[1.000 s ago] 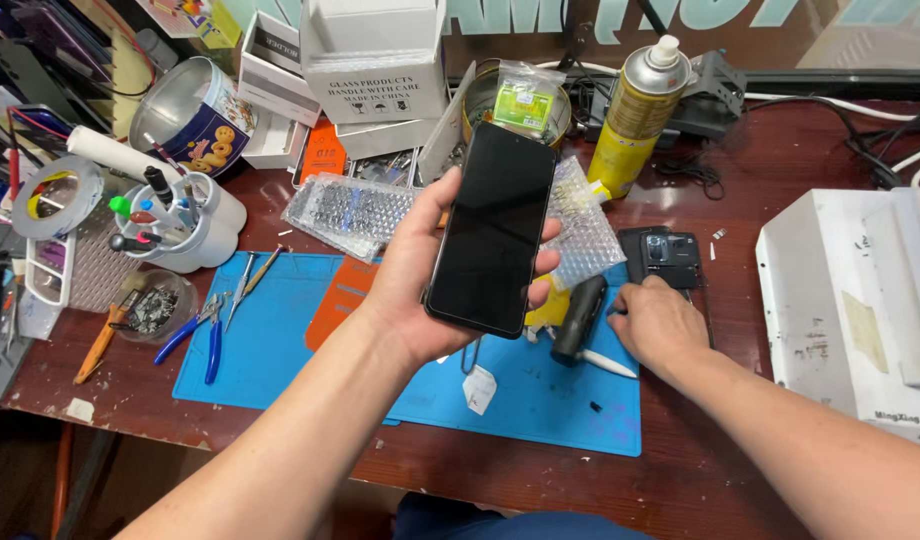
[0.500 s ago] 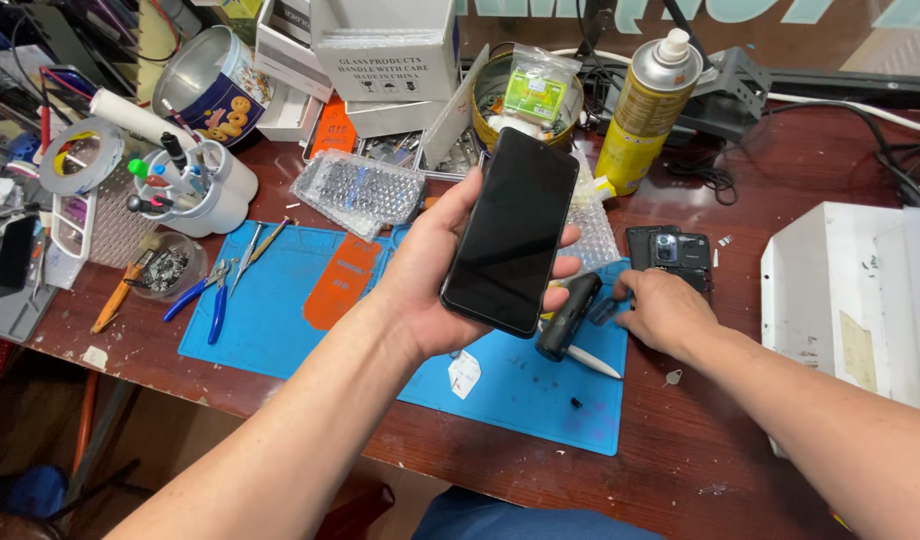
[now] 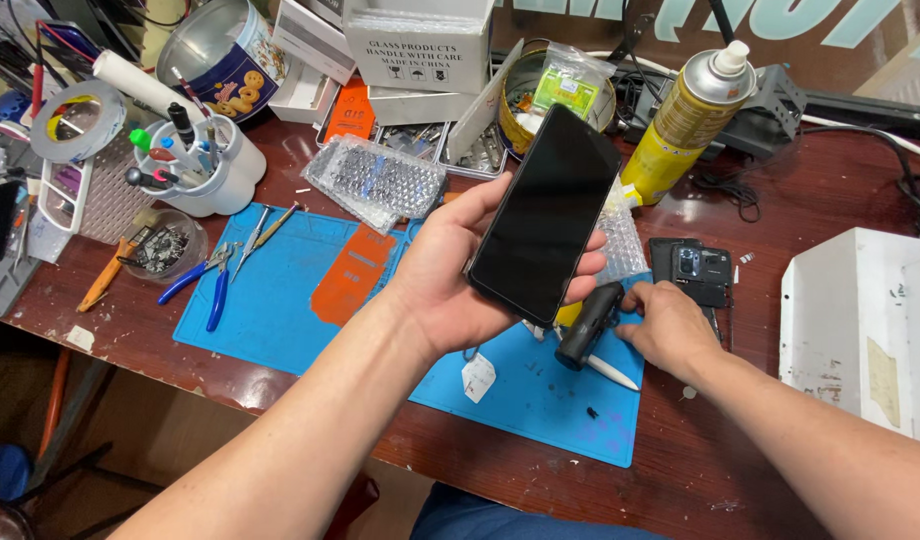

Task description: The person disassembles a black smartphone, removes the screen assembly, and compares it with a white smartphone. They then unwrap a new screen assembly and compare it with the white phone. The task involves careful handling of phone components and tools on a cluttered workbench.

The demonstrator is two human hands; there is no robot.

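Left hand: my left hand (image 3: 442,290) has its grip clamped on the slim black glass-fronted smartphone (image 3: 546,216), raised above the blue rubber mat (image 3: 280,320).
Right hand: my right hand (image 3: 670,325) has its grip closed around the short black cylindrical tool (image 3: 590,325) on the worktop.
Progress: screen looks fitted; the separate dark rear cover (image 3: 692,272) lies unattached.

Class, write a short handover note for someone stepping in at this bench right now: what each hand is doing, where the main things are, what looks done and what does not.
Left hand: holds a dark-screened phone up above the blue mat.
Right hand: rests on the mat's right side, gripping a black tool; a white stick lies beside it.
A phone back cover lies on the table just beyond the right hand.
Done: phone lifted.
Left: the tool has not touched the phone.
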